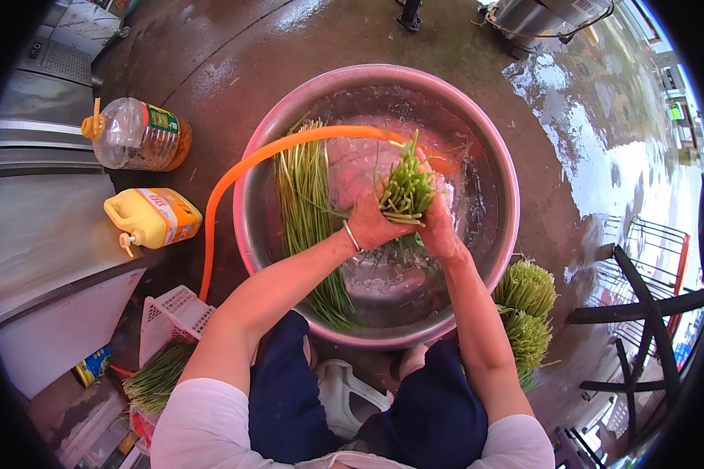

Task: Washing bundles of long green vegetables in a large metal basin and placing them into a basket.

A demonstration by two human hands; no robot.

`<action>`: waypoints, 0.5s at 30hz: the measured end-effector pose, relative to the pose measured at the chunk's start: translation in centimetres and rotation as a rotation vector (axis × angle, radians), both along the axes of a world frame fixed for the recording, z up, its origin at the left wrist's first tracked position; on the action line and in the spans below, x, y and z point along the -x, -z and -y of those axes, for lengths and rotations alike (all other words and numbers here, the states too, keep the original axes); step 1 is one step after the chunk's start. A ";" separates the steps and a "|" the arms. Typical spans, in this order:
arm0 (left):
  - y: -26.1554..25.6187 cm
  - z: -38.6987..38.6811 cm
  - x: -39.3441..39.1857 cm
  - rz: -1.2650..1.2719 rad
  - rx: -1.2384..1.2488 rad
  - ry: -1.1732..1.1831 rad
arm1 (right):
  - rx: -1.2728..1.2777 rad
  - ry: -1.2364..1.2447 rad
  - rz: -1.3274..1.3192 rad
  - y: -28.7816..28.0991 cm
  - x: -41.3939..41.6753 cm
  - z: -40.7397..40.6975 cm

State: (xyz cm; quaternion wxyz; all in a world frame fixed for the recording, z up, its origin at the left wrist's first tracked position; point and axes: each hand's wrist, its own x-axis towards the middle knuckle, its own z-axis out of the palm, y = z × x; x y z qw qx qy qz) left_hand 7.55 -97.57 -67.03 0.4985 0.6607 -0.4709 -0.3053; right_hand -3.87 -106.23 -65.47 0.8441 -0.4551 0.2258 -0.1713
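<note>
Both my hands grip one bunch of green stalks (pixel 408 190), its cut ends facing up towards me. My left hand (pixel 372 221), with a bangle at the wrist, holds it from the left; my right hand (pixel 443 228) clasps its right side. The bunch is above a wide round metal basin (pixel 507 234) of moving water. An orange hose (pixel 258 155) arches over the basin's left rim, its end beside the far side of the bunch. More long green stalks (pixel 305 217) lie along the basin's left side, their lower leafy part in the water.
Two bundles of cut stalks (pixel 525 311) stand on the floor right of the basin. To the left are a large clear plastic bottle (pixel 138 135) and a yellow pump jug (pixel 155 217). A plastic crate (pixel 173 319) with greens sits at lower left. Black metal legs (pixel 645 316) stand at right.
</note>
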 end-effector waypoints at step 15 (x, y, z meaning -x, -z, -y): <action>-1.9 0.0 -0.1 -0.215 0.065 -0.078 | 0.076 -0.049 0.010 0.6 0.2 -0.8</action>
